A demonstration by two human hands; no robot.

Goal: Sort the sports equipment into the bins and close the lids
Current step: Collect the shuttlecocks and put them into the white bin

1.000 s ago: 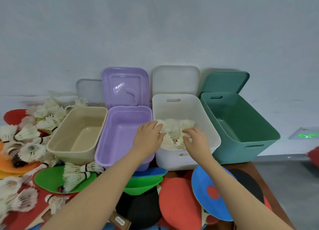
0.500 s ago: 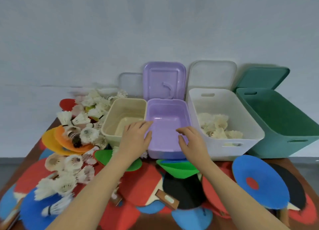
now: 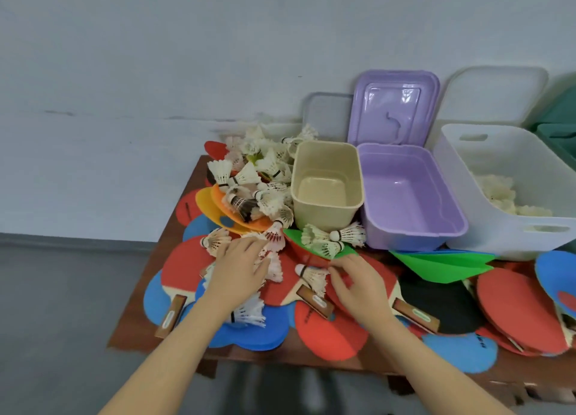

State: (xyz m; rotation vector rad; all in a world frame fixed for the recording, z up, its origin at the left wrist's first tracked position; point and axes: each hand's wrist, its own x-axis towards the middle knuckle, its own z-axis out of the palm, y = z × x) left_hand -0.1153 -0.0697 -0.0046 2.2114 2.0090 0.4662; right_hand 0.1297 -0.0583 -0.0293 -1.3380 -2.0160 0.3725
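Note:
My left hand (image 3: 240, 268) lies spread over several white shuttlecocks (image 3: 274, 258) on the paddles at the table's front left. My right hand (image 3: 358, 282) pinches the feathers of a single shuttlecock (image 3: 310, 274) lying beside a green disc (image 3: 296, 237). Behind them four bins stand open: beige (image 3: 296, 180), purple (image 3: 405, 196), white (image 3: 498, 230) and, at the frame edge, green (image 3: 558, 134). Shuttlecocks (image 3: 498, 193) lie in the white bin. A large shuttlecock pile (image 3: 258, 165) sits left of the beige bin.
Red, blue and black table-tennis paddles (image 3: 442, 302) cover the brown table (image 3: 137, 321). Orange discs (image 3: 218, 209) lie under the pile and green discs (image 3: 442, 265) in front of the purple bin. A purple lid (image 3: 392, 102) and white lid (image 3: 495, 93) lean on the wall.
Both hands have pulled back from the white bin and moved left and down onto the loose shuttlecocks at the table's front. The view has swung left.

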